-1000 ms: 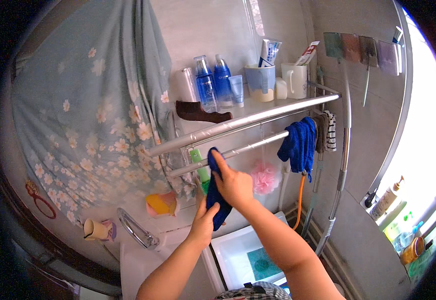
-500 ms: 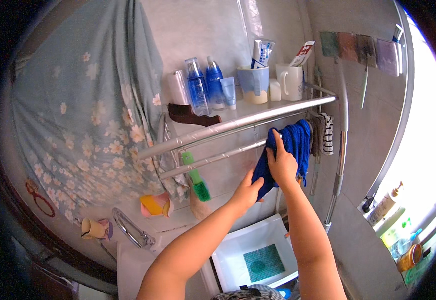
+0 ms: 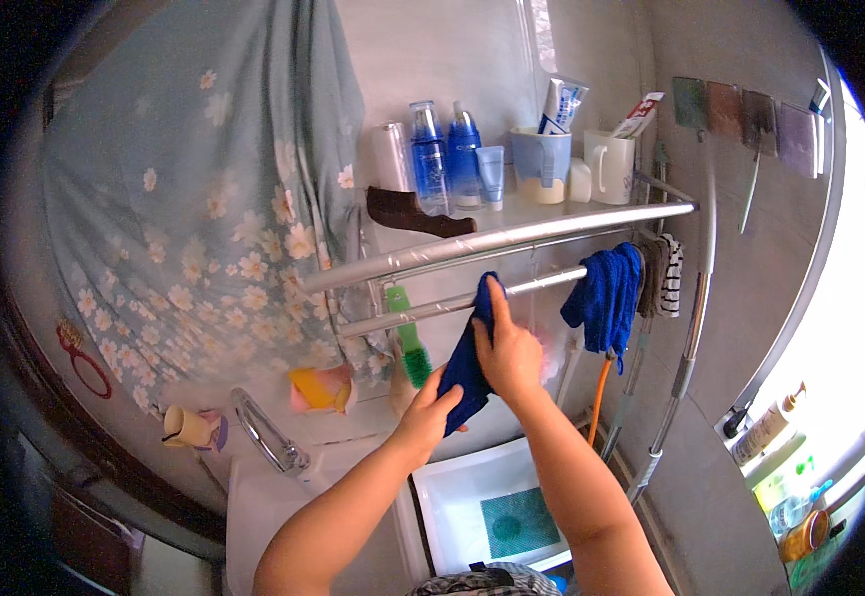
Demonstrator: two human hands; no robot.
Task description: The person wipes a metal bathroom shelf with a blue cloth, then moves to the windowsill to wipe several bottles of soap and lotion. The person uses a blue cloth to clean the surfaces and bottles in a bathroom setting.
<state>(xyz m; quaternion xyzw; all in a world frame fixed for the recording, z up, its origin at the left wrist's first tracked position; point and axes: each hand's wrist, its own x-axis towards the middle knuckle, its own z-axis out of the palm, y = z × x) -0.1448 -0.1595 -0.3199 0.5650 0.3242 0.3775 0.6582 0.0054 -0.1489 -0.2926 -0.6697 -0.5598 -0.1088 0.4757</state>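
A folded dark blue cloth (image 3: 465, 382) is held in both my hands at the lower metal bar (image 3: 542, 283) of a wall rack. Its top end rises past the bar, but I cannot tell whether it rests on it. My left hand (image 3: 427, 417) grips the lower left edge, thumb on the front. Higher up, my right hand (image 3: 509, 356) is closed on the right edge, with its index finger pointing up along the cloth. Another blue cloth (image 3: 606, 288) hangs over the same bar to the right, beside a striped cloth (image 3: 670, 276).
Above, the rack's shelf carries a brown comb (image 3: 418, 213), blue bottles (image 3: 431, 164) and two mugs (image 3: 542, 164). A green brush (image 3: 408, 343) hangs left of the cloth. Below are a chrome faucet (image 3: 269, 432) and a white basin (image 3: 442, 497). A flowered curtain (image 3: 204, 179) covers the left.
My hands have carried the held cloth leftward along the bar, away from the other blue cloth, which is now fully in sight. The whole view has shifted slightly.
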